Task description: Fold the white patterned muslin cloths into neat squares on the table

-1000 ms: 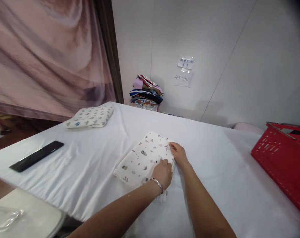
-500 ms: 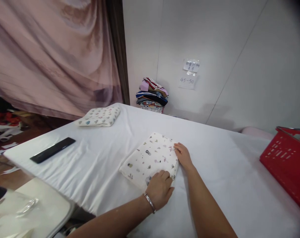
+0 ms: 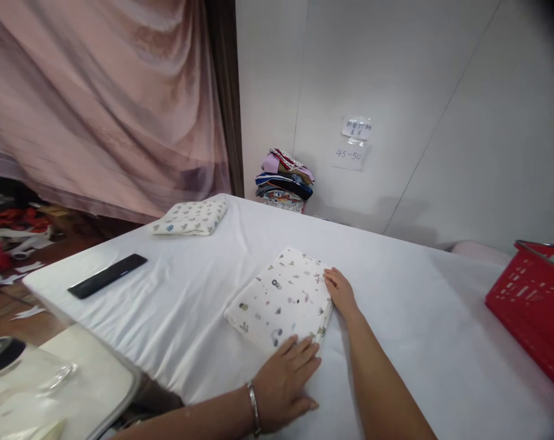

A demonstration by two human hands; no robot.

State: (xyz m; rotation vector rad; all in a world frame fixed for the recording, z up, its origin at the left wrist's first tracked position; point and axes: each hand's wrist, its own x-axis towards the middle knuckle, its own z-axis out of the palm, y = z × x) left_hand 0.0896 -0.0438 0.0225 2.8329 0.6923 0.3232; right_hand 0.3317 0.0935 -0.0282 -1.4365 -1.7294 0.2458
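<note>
A folded white cloth [image 3: 277, 299] with small printed plants and shapes lies flat on the white-covered table in front of me. My left hand [image 3: 286, 382], with a silver bracelet at the wrist, lies over its near edge. Its fingers are spread and the fingertips touch the print. At the cloth's right edge rests my right hand [image 3: 341, 292], fingers laid on top and fairly straight; its thumb is hidden. Farther left on the same table is another folded patterned cloth [image 3: 192, 218].
A long black flat object [image 3: 107, 276] lies on the table [image 3: 396, 275] at left. The red basket [image 3: 528, 299] stands at the right. Behind the table rises a stack of folded fabrics [image 3: 286, 180] by the wall. A pale machine-like surface [image 3: 93, 373] is at lower left.
My left hand has drawn back toward me and its fingers have spread out. My right hand stays at the cloth's right edge. The view has shifted slightly.
</note>
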